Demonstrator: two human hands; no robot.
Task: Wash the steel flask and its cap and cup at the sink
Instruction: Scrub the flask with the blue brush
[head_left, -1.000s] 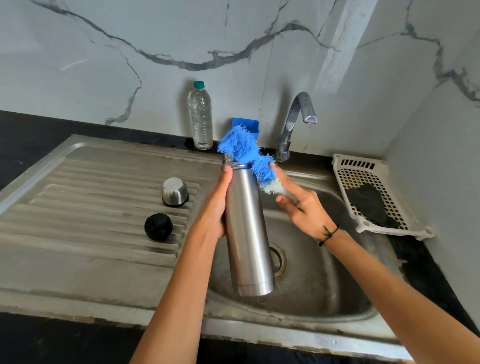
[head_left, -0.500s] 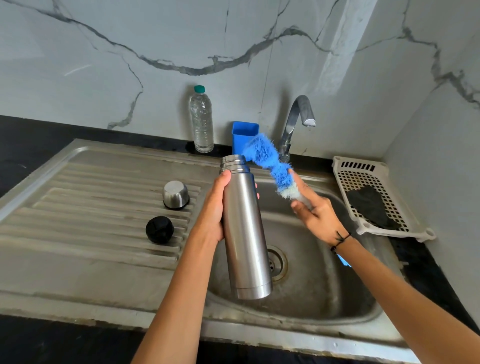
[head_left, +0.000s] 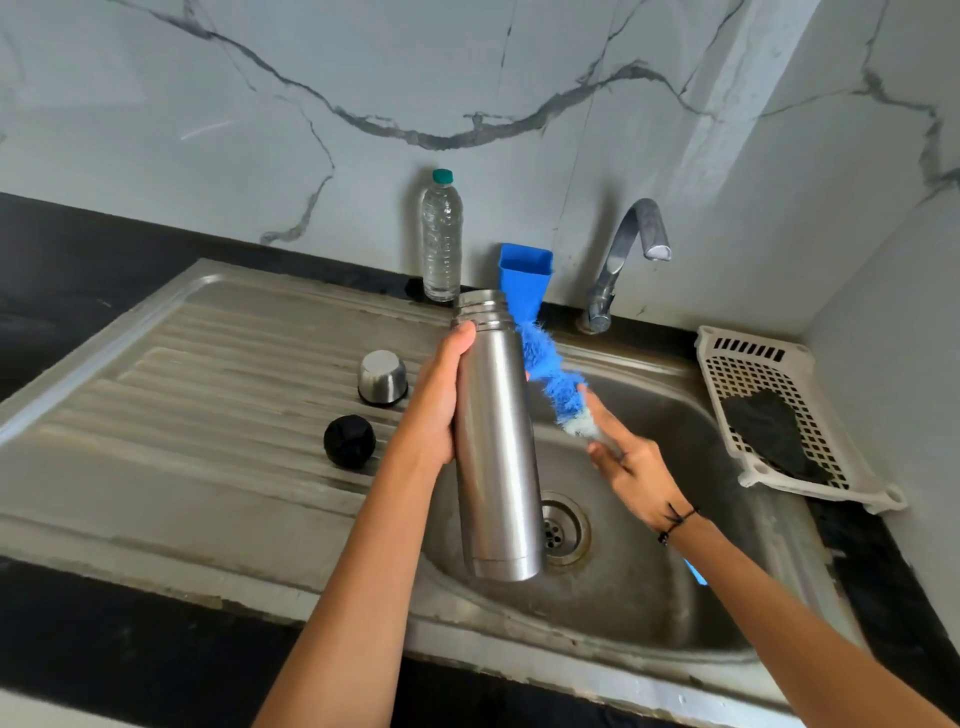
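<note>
My left hand (head_left: 434, 408) grips the open steel flask (head_left: 496, 441) upright over the sink basin (head_left: 675, 571). My right hand (head_left: 631, 470) holds a blue bottle brush (head_left: 553, 376) by its handle. The bristles press against the flask's right side, below the threaded neck. The blue end of the handle shows under my right forearm. The steel cup (head_left: 382, 376) stands upside down on the draining board (head_left: 182, 405), and the black cap (head_left: 349, 440) lies just in front of it.
A tap (head_left: 621, 260) rises behind the basin, with no water running. A plastic water bottle (head_left: 441, 236) and a blue holder (head_left: 524, 280) stand at the wall. A white slotted tray (head_left: 779, 415) with a dark cloth sits right of the sink. The drain (head_left: 563, 527) is behind the flask.
The brush has come away from the flask's mouth and moved down along its right side. The flask has stayed in my left hand, now held more upright.
</note>
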